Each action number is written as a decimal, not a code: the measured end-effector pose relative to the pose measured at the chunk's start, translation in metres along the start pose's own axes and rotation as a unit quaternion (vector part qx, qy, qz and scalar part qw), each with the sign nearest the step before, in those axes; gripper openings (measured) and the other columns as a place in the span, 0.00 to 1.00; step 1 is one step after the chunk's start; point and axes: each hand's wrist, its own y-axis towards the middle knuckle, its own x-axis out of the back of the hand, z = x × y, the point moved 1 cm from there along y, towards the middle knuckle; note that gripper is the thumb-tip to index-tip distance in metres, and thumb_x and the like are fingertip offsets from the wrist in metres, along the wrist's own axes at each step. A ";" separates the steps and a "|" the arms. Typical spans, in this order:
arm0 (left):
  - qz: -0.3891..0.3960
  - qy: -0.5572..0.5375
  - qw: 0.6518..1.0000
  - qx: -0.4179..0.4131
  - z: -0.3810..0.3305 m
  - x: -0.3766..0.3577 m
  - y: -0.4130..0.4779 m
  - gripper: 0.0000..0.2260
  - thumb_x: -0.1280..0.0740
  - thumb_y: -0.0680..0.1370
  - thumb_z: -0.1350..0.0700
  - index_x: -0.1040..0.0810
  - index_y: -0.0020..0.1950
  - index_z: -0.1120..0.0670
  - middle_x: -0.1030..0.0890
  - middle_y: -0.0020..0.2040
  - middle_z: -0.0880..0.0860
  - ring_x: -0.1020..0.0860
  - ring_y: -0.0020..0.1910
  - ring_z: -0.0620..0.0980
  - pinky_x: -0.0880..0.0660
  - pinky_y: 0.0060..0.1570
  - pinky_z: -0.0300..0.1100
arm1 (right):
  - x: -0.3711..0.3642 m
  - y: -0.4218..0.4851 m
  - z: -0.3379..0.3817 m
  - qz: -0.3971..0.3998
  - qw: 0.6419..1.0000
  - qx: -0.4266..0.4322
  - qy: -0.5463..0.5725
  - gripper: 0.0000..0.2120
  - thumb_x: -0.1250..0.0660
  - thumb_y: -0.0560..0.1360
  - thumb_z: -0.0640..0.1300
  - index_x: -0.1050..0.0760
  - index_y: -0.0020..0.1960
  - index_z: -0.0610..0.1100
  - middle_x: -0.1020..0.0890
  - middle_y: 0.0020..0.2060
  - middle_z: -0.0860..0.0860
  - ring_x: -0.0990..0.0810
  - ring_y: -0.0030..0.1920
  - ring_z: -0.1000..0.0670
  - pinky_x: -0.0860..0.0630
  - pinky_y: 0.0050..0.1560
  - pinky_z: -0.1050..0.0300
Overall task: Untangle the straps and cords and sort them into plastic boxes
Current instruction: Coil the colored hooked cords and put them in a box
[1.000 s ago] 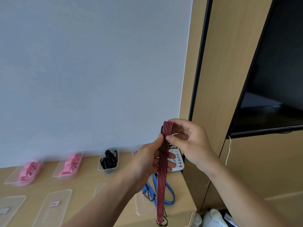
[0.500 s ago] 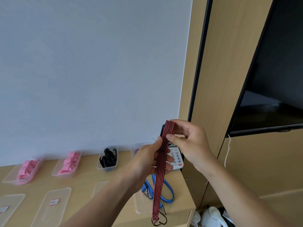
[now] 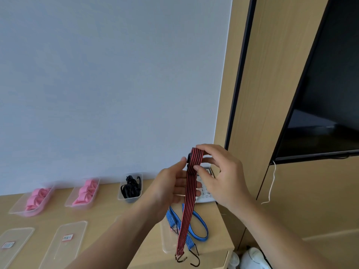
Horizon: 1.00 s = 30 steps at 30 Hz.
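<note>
A red-and-black striped strap [image 3: 188, 199] hangs folded in front of me, its metal hooks [image 3: 187, 259] dangling near the desk's front edge. My right hand [image 3: 219, 177] pinches the folded top of the strap between thumb and fingers. My left hand [image 3: 171, 188] sits just behind the strap, thumb up against its top and fingers curled round it. A blue striped strap [image 3: 191, 227] lies looped on the desk below. At the back stand two clear boxes of pink straps [image 3: 36, 199] [image 3: 85, 192] and one box of black cord [image 3: 131, 188].
Clear plastic lids [image 3: 67, 241] [image 3: 10, 243] with labels lie on the wooden desk [image 3: 108, 214]. A white keypad device [image 3: 204, 191] stands behind my hands. A dark screen [image 3: 326, 94] hangs on the right; white objects sit on the floor [image 3: 252, 259].
The strap's hanging end and hooks have swung slightly left and up. Both hands stay at its folded top, with little shift.
</note>
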 end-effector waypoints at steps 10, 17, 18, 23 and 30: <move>0.024 -0.037 0.998 -0.051 -0.012 0.008 0.010 0.13 0.30 0.80 0.47 0.12 0.45 0.54 0.15 0.42 0.57 0.15 0.39 0.54 0.18 0.40 0.46 | -0.003 -0.025 0.006 -0.010 0.983 0.168 -0.070 0.22 0.31 0.65 0.20 0.23 0.53 0.39 0.18 0.52 0.44 0.19 0.56 0.47 0.22 0.58 0.55; 0.021 -0.017 0.995 -0.097 -0.018 0.016 0.018 0.09 0.32 0.82 0.55 0.14 0.49 0.58 0.15 0.45 0.58 0.16 0.40 0.54 0.20 0.44 0.47 | 0.005 -0.031 0.006 0.049 0.992 0.117 -0.012 0.09 0.26 0.71 0.33 0.16 0.51 0.37 0.16 0.54 0.48 0.20 0.62 0.50 0.22 0.60 0.51; 0.025 -0.013 0.995 -0.100 -0.018 0.015 0.018 0.09 0.32 0.82 0.56 0.14 0.50 0.59 0.14 0.45 0.58 0.16 0.41 0.54 0.20 0.44 0.47 | 0.006 -0.028 0.006 0.035 0.995 0.091 0.008 0.08 0.25 0.71 0.34 0.16 0.50 0.38 0.15 0.52 0.49 0.18 0.59 0.51 0.20 0.57 0.51; 0.047 0.009 0.991 -0.124 -0.016 0.006 0.016 0.10 0.35 0.83 0.59 0.14 0.57 0.58 0.13 0.52 0.60 0.14 0.45 0.53 0.18 0.44 0.44 | 0.013 -0.009 0.006 0.022 0.987 -0.141 0.076 0.17 0.22 0.70 0.38 0.18 0.57 0.48 0.16 0.47 0.56 0.17 0.49 0.53 0.19 0.49 0.56; 0.021 -0.031 0.996 -0.078 -0.010 0.008 0.018 0.22 0.27 0.78 0.59 0.29 0.70 0.53 0.12 0.51 0.59 0.13 0.52 0.58 0.20 0.59 0.56 | 0.017 0.007 -0.001 0.198 0.923 -0.312 0.106 0.18 0.24 0.72 0.40 0.19 0.58 0.55 0.17 0.52 0.58 0.20 0.57 0.56 0.23 0.62 0.46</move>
